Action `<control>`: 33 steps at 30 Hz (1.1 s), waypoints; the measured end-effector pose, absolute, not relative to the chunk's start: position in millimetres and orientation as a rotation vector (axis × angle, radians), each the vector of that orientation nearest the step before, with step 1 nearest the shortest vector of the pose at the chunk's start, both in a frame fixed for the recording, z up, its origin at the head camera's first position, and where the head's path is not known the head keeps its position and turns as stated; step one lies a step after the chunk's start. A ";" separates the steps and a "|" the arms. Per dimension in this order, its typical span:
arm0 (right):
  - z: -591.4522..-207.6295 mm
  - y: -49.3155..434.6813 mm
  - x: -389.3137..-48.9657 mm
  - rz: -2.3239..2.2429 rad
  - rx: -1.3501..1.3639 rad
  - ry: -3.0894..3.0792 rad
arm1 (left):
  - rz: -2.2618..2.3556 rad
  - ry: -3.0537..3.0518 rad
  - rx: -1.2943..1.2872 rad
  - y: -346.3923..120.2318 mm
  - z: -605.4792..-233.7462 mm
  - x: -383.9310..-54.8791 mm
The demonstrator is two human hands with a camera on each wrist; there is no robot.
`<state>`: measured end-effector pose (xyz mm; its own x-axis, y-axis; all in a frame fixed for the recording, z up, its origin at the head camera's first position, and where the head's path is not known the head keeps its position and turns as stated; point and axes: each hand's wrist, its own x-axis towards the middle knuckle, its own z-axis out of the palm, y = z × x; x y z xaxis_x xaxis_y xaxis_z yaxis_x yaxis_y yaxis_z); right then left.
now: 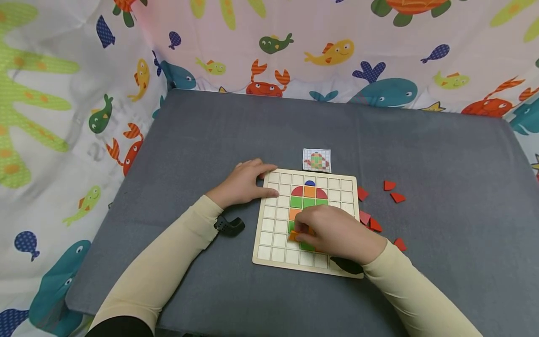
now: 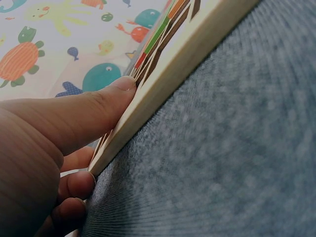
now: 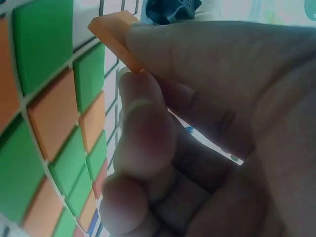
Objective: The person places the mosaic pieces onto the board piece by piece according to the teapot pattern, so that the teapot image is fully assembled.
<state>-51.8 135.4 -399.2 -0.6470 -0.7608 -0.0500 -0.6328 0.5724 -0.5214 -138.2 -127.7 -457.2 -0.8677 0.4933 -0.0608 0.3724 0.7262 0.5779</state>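
A wooden grid board (image 1: 265,238) lies on the grey table, with green, orange, red and blue tiles set in its squares. My left hand (image 1: 244,182) holds the board's far left corner. In the left wrist view its thumb (image 2: 98,111) presses on the rim and the other fingers are at the edge. Over the board's middle, my right hand (image 1: 337,231) pinches an orange square tile (image 3: 116,34) between thumb and fingertips. The tile is tilted, close over the grid beside a green tile (image 3: 89,76). This hand hides part of the pattern in the head view.
Several loose red pieces (image 1: 397,197) are scattered to the right of the board, some right at its edge. A small printed pattern card (image 1: 317,160) lies at the board's far side. A curtain with sea animals (image 1: 236,51) hangs behind the table (image 1: 210,290).
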 end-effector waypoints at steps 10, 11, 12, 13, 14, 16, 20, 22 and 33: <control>-406.5 129.0 -50.0 -0.641 -1.147 2.490 | 0.834 2.710 0.681 -127.8 -457.2 -139.1; -406.9 129.1 -50.0 -0.637 -1.149 2.492 | 0.832 2.708 0.679 -127.8 -457.5 -139.1; -407.4 129.3 -49.9 -0.635 -1.149 2.495 | 0.831 2.706 0.677 -127.8 -457.5 -139.1; -407.7 129.4 -49.9 -0.632 -1.146 2.499 | 0.830 2.706 0.675 -127.8 -457.8 -139.1; -408.2 129.5 -49.7 -0.629 -1.145 2.503 | 0.830 2.705 0.675 -127.8 -458.0 -139.1; -409.8 129.7 -49.4 -0.624 -1.142 2.513 | 0.833 2.707 0.680 -127.8 -458.8 -139.2; -413.4 130.1 -48.0 -0.630 -1.149 2.535 | 0.844 2.711 0.691 -128.1 -459.9 -139.3; -414.8 130.4 -47.3 -0.640 -1.156 2.543 | 0.852 2.710 0.695 -128.3 -460.2 -139.4; -417.1 130.4 -46.3 -0.657 -1.131 2.507 | 0.856 2.711 0.698 -127.5 -459.3 -138.8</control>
